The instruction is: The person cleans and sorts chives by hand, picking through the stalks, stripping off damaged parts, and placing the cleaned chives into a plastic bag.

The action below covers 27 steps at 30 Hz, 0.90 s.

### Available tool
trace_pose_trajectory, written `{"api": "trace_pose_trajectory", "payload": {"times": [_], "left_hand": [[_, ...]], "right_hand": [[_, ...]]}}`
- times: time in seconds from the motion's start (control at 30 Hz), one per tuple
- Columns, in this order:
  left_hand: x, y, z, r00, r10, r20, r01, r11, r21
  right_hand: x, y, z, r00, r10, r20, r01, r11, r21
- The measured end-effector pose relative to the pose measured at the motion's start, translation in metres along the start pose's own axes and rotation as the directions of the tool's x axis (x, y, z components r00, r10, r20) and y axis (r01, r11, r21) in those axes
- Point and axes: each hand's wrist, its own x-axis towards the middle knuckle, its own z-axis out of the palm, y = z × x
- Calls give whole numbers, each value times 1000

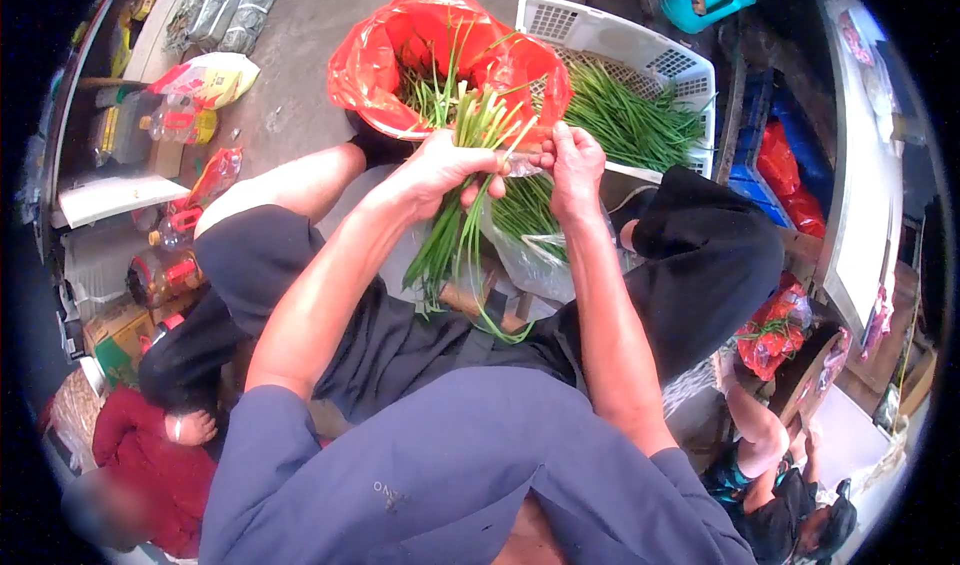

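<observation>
My left hand (450, 170) is wrapped round a bunch of green stalks (470, 130), pale ends up and long leaves hanging down over my lap. Beside it my right hand (574, 165) is closed in a pinch near the stalk ends; what its fingertips hold is too small to make out. Just beyond my hands stands a container lined with a red plastic bag (370, 50), with loose green pieces inside. A clear plastic bag (540, 270) with more green leaves lies below my right hand.
A white basket (575, 17) holding green stalks (640, 115) stands beyond on the right. Bottles (180, 125) and boxes line the left side. A person in a red top (150, 455) sits at lower left; another person (775, 495) is at lower right.
</observation>
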Motion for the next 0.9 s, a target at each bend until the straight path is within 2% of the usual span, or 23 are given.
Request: {"api": "trace_pose_trajectory", "payload": {"times": [0.1,0.17,0.3,0.37,0.63,0.8,0.87,0.9], "left_hand": [[-8,8,2,997,63,35,-61,996,-72],[-12,15,4,988,104,117,-79,977,-200],[-9,9,-2,983,143,116,-113,966,-233],[-6,4,-7,977,179,114,-130,929,-346],[-7,10,-1,985,172,-8,-166,943,-289],[5,-6,-9,988,148,-49,-156,950,-270],[9,-9,-11,992,125,-16,-124,951,-284],[9,-10,-12,995,101,18,-91,951,-296]], "right_hand": [[3,4,3,1000,-22,13,22,1000,13],[3,5,9,999,-39,34,38,999,4],[-5,-13,38,987,-85,135,86,996,4],[-7,-24,45,978,-79,192,84,996,-18],[-2,-21,40,966,-35,257,37,999,-4],[-15,-23,48,916,-79,394,139,982,-125],[-13,-18,46,925,-39,379,114,978,-177],[-11,-13,46,932,-85,353,171,960,-221]]}}
